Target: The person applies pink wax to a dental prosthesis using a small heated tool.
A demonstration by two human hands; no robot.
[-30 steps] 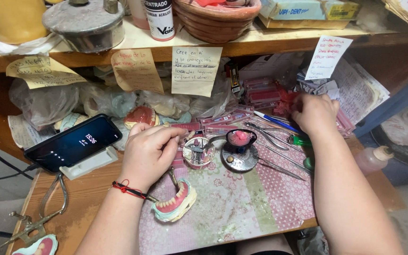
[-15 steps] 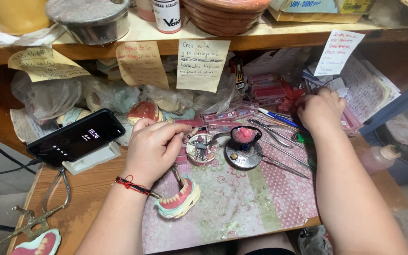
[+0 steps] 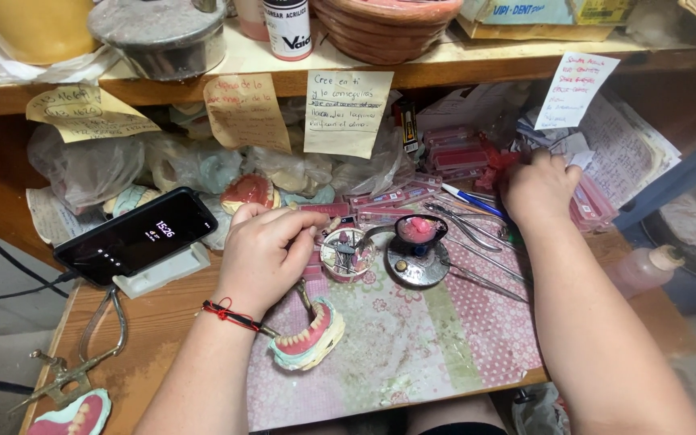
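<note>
The left hand (image 3: 263, 254) pinches a thin metal tool (image 3: 306, 300) whose long axis points down toward the denture model (image 3: 309, 342) near the bench's front edge. The right hand (image 3: 537, 189), fingers curled, reaches among the pink boxes (image 3: 461, 157) at the back; I cannot tell what it grips.

Thin metal tool (image 3: 309, 228): held in the left hand (image 3: 263, 256), its tip angled right toward a small round dish (image 3: 346, 254) (contents too small to tell). Denture model (image 3: 309, 340): pink gums, white teeth, pale green base, lying tilted on the patterned cloth (image 3: 412, 354), near the left wrist. Flat pink boxes (image 3: 457, 157): heaped at the far right, where the right hand (image 3: 540, 189) rests.
</note>
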